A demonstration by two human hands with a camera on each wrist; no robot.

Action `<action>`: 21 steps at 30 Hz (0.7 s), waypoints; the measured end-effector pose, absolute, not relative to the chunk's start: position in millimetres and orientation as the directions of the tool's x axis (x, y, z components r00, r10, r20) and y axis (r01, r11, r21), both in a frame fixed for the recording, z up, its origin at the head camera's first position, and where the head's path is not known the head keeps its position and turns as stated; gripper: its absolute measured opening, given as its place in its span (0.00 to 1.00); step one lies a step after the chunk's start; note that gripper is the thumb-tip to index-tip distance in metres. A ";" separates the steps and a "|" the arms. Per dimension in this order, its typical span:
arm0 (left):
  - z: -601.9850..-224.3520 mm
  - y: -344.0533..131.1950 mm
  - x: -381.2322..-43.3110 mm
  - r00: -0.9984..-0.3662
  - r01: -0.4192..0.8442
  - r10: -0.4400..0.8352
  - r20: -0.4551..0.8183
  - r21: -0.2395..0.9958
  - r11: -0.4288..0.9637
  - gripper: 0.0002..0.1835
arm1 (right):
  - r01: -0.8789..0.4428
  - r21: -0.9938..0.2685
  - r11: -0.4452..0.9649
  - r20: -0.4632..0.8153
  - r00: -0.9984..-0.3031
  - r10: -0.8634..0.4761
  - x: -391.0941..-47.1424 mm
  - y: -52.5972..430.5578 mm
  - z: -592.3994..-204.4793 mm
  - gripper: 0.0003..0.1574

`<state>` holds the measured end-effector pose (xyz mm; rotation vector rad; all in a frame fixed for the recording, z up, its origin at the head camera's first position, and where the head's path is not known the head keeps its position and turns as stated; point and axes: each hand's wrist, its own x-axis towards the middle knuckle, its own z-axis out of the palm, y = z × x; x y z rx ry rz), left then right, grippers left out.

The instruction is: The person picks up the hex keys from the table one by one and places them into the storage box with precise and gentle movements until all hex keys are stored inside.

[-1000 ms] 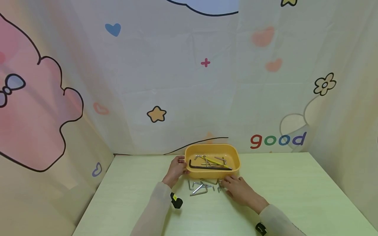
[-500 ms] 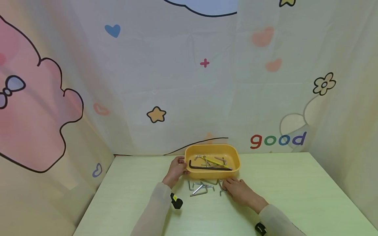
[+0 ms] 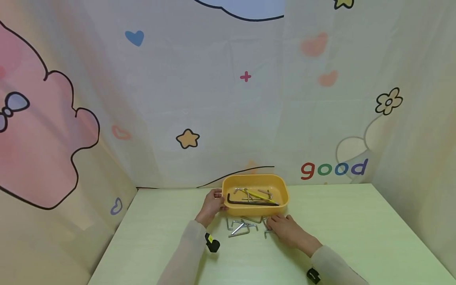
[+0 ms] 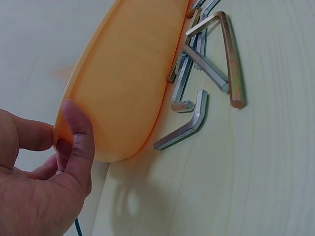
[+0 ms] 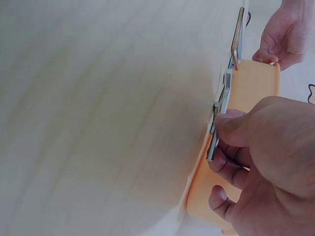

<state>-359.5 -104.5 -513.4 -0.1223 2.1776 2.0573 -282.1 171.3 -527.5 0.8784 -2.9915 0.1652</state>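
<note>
My left hand [image 3: 211,206] grips the left end of a yellow plastic tray [image 3: 254,211], thumb against its outer wall [image 4: 115,98] and fingers at the rim. Inside lie a long black hex key [image 3: 246,203], a slim yellow rod and several small metal hex keys. In front of the tray, more silver hex keys [image 4: 187,125] are piled on the table, some crossing each other. At the right of this pile my right hand [image 3: 286,229] pinches a silver hex key [image 5: 213,150] between thumb and fingers, low over the table. The hand partly covers that key in the head view.
The pale green table [image 3: 160,245] meets a printed cloth backdrop [image 3: 228,118] just behind the tray. Cloth also hangs along the left and right sides. Dark wrist cameras [image 3: 213,243] sit on both wrists.
Beside the right hand, the hex keys have shifted and turned slightly, and that hand has edged a little rightward, then held. The left hand keeps its hold on the tray.
</note>
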 end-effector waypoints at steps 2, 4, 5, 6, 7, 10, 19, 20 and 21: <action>-512.5 -104.3 -358.9 -0.987 -0.158 0.034 -0.160 0.986 0.058 0.22 | -0.545 -0.092 0.833 0.059 -0.838 -0.542 -281.1 172.0 -526.6 0.07; -511.9 -104.1 -358.6 -0.987 -0.159 0.029 -0.160 0.986 0.057 0.22 | -0.549 -0.086 0.831 0.060 -0.836 -0.546 -280.0 172.4 -525.3 0.07; -511.8 -104.0 -358.6 -0.986 -0.162 0.026 -0.164 0.985 0.057 0.22 | -0.551 -0.081 0.830 0.061 -0.834 -0.548 -279.5 172.8 -524.9 0.07; -512.0 -103.9 -358.7 -0.986 -0.163 0.025 -0.165 0.985 0.059 0.22 | -0.552 -0.080 0.830 0.062 -0.834 -0.549 -279.2 172.8 -524.4 0.07; -512.0 -104.0 -358.8 -0.986 -0.166 0.025 -0.168 0.984 0.060 0.22 | -0.553 -0.079 0.829 0.061 -0.833 -0.550 -278.6 172.6 -523.3 0.07; -512.5 -104.3 -359.1 -0.986 -0.164 0.027 -0.166 0.984 0.068 0.22 | -0.554 -0.074 0.829 0.059 -0.833 -0.551 -277.2 172.0 -520.6 0.07; -513.8 -105.1 -360.2 -0.986 -0.162 0.031 -0.164 0.985 0.064 0.22 | -0.575 -0.046 0.817 0.137 -0.813 -0.565 -271.5 171.5 -510.8 0.05; -513.7 -105.0 -360.1 -0.986 -0.162 0.030 -0.164 0.985 0.063 0.22 | -0.576 -0.040 0.817 0.143 -0.812 -0.566 -271.4 171.4 -509.9 0.04; -513.6 -104.8 -360.0 -0.986 -0.162 0.028 -0.164 0.985 0.062 0.22 | -0.577 -0.033 0.816 0.149 -0.810 -0.567 -271.2 171.4 -508.8 0.04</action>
